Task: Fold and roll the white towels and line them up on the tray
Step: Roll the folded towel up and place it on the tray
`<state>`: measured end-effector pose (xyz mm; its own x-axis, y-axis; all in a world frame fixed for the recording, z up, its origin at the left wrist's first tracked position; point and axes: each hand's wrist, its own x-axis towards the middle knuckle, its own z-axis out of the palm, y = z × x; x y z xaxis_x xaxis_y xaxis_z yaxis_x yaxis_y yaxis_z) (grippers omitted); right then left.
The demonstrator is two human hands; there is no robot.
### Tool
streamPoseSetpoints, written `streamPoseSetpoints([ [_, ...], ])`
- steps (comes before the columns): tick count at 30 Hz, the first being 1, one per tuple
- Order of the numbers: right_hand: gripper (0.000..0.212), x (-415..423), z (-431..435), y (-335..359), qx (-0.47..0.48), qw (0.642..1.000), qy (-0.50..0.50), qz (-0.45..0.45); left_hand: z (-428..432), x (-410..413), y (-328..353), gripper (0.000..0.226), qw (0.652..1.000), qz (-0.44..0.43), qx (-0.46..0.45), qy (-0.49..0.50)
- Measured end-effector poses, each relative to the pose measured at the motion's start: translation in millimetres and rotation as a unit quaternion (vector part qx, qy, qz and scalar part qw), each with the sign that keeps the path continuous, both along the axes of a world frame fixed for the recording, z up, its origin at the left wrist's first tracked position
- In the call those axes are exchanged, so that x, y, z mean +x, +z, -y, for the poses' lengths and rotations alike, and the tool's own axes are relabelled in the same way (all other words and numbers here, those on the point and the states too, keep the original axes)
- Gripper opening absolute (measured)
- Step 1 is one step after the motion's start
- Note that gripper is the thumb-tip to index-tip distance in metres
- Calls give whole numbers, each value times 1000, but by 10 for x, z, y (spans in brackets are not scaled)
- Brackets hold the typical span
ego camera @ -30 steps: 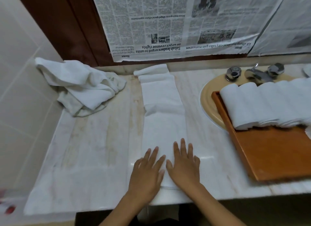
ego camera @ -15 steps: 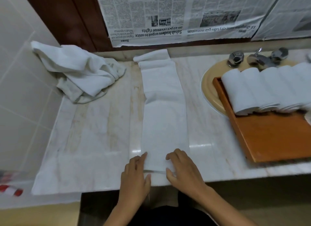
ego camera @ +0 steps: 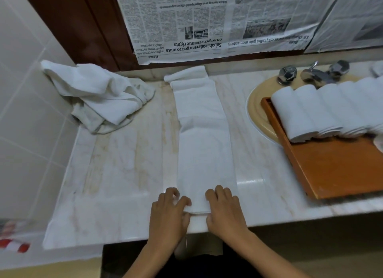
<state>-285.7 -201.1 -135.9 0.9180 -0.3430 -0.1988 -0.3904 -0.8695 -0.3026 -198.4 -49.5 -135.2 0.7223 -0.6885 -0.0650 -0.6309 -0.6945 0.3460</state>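
Marble counter under a wall papered with newspaper, tiles to the left. Down the middle, from twelve to six o'clock, lies one towel folded into a long narrow strip, its far end flopped against the wall. At six o'clock both hands are on its near end: the left hand and the right hand each curl their fingers over the edge, pinching the cloth up into what looks like the first turn of a roll. So the folding of this one seems finished and the rolling barely begun; nearly all the strip lies flat.

At three o'clock the tray sits partly over the basin, near the taps. Finished rolls lie side by side on its far part, touching, and the row runs out of sight to the right, so I can't count them. Its near half is bare wood. At ten o'clock a heap of loose towels sits by the tiles, none folded. I'd judge this roll and that heap are what is left.
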Motion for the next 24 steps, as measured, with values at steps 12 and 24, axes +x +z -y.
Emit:
streamPoseSetpoints([
  [12,26,-320,644,-41,163,985,24,50,-160,213,-219,18,988,-41,-146,17],
  [24,31,-264,474,-208,11,973,-4,230,3,254,-195,16,982,42,-176,-54],
])
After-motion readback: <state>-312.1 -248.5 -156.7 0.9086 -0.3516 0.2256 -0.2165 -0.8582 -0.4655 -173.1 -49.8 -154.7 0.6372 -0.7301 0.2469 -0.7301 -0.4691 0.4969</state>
